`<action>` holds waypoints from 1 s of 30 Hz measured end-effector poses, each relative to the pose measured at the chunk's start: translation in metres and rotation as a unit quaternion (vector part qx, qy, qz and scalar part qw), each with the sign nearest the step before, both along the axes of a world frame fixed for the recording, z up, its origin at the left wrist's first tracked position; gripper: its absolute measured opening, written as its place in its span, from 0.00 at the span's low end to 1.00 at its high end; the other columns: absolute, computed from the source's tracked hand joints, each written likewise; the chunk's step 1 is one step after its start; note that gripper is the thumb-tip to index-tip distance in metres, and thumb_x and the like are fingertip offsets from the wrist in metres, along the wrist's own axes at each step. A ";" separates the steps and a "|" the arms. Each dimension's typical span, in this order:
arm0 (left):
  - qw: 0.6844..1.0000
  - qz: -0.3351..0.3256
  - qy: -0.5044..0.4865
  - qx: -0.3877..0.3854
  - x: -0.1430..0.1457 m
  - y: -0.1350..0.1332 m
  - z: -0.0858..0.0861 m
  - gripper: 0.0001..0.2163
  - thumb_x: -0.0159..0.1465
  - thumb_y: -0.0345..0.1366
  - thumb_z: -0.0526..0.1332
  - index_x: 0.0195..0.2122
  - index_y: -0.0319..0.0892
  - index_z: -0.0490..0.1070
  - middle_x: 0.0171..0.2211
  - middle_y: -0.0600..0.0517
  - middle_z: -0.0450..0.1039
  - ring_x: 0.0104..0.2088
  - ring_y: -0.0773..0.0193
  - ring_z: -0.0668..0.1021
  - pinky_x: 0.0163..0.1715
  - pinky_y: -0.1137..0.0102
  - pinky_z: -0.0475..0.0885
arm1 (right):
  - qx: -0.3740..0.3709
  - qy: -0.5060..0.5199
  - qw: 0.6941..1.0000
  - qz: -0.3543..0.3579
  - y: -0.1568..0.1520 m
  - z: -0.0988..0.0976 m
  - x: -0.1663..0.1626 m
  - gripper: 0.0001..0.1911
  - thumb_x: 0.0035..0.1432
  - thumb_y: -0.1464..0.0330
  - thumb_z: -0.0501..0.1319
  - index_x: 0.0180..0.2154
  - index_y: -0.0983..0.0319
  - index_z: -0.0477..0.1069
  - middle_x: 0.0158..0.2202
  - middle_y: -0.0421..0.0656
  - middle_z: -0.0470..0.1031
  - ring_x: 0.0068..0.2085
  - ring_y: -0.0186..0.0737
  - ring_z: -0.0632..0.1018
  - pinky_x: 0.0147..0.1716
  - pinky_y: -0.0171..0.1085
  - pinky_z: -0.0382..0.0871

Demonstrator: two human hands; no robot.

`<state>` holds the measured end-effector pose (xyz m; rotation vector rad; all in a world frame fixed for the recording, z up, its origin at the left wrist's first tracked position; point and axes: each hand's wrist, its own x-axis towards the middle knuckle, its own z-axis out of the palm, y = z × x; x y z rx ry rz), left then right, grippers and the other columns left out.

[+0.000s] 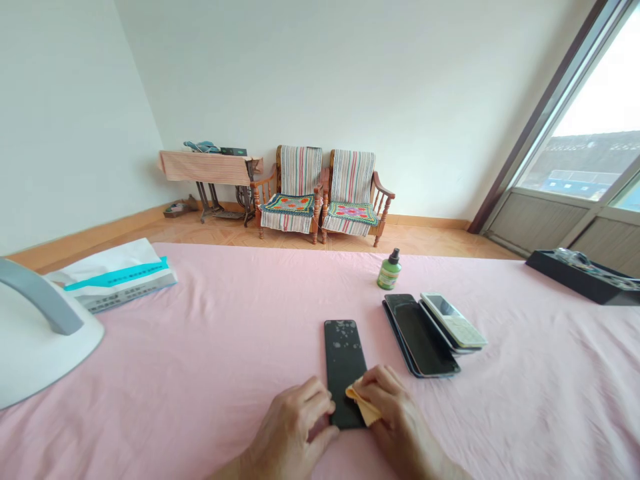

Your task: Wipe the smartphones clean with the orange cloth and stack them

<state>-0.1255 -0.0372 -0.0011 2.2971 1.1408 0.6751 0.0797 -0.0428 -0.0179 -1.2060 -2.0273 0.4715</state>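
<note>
A black smartphone (344, 363) lies flat on the pink cloth, with whitish wet spots near its far end. At its lower left edge, my left hand (295, 423) steadies it between curled fingers and thumb. My right hand (400, 410) pinches a folded yellow wiping cloth (369, 409) and presses it on the phone's near half, by the right edge. Part of the wiping cloth is hidden under my fingers. Beyond the phone, to the right, stands a green spray bottle (389, 272) with a black nozzle.
Right of my hands lie stacked dark phones (425, 337) and a white keypad phone (453, 319) on another stack. A black tray (575, 277) holding cables sits far right. On the left are a tissue pack (120, 277) and a white, grey-handled object (40, 353). Chairs (350, 200) stand beyond.
</note>
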 end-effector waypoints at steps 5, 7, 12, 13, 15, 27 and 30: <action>0.999 0.005 -0.034 -0.020 0.000 -0.001 0.004 0.11 0.54 0.21 0.65 0.36 0.41 0.73 0.38 0.51 0.71 0.38 0.62 0.76 0.40 0.69 0.72 | -0.028 0.028 0.999 0.013 -0.015 0.001 0.001 0.28 0.35 0.86 0.49 0.36 0.60 0.75 0.35 0.45 0.70 0.38 0.41 0.73 0.36 0.36 0.69; 0.998 0.008 -0.049 -0.031 -0.001 -0.001 0.003 0.15 0.53 0.20 0.65 0.39 0.43 0.72 0.40 0.52 0.72 0.40 0.62 0.76 0.42 0.68 0.72 | -0.032 0.029 0.999 0.007 -0.012 0.004 -0.007 0.27 0.36 0.87 0.49 0.34 0.61 0.75 0.34 0.44 0.70 0.37 0.41 0.73 0.35 0.36 0.68; 0.997 0.034 -0.071 -0.026 -0.002 0.001 -0.002 0.27 0.51 0.19 0.64 0.51 0.47 0.66 0.45 0.52 0.72 0.46 0.60 0.75 0.49 0.64 0.71 | -0.046 0.032 0.997 0.043 -0.006 0.011 -0.017 0.22 0.45 0.88 0.51 0.31 0.61 0.76 0.34 0.43 0.71 0.38 0.39 0.73 0.36 0.35 0.67; 0.997 0.033 -0.070 -0.026 -0.002 0.001 -0.003 0.27 0.51 0.19 0.64 0.51 0.48 0.66 0.45 0.53 0.73 0.46 0.60 0.75 0.49 0.64 0.71 | -0.049 0.032 0.997 0.052 -0.006 0.012 -0.014 0.22 0.45 0.88 0.52 0.32 0.61 0.76 0.34 0.43 0.71 0.38 0.38 0.73 0.36 0.35 0.67; 0.997 0.032 -0.067 -0.028 -0.002 0.001 -0.002 0.28 0.51 0.19 0.65 0.51 0.48 0.65 0.45 0.53 0.73 0.47 0.60 0.76 0.49 0.63 0.71 | -0.057 0.029 0.996 0.059 -0.007 0.012 -0.005 0.23 0.45 0.88 0.52 0.33 0.60 0.76 0.35 0.43 0.71 0.38 0.38 0.73 0.37 0.35 0.67; 0.996 0.031 -0.079 -0.042 -0.003 0.004 0.003 0.30 0.54 0.21 0.64 0.56 0.48 0.60 0.46 0.51 0.73 0.46 0.61 0.76 0.48 0.63 0.71 | -0.058 0.011 0.994 0.091 -0.010 0.020 -0.014 0.19 0.50 0.87 0.54 0.33 0.60 0.75 0.35 0.42 0.71 0.38 0.37 0.72 0.37 0.34 0.67; 0.996 0.028 -0.065 -0.049 -0.004 0.004 0.003 0.31 0.53 0.22 0.64 0.57 0.47 0.59 0.46 0.51 0.73 0.39 0.63 0.77 0.43 0.64 0.73 | -0.070 0.004 0.993 0.096 -0.011 0.018 0.000 0.22 0.47 0.88 0.52 0.33 0.60 0.74 0.36 0.42 0.71 0.39 0.37 0.72 0.37 0.34 0.67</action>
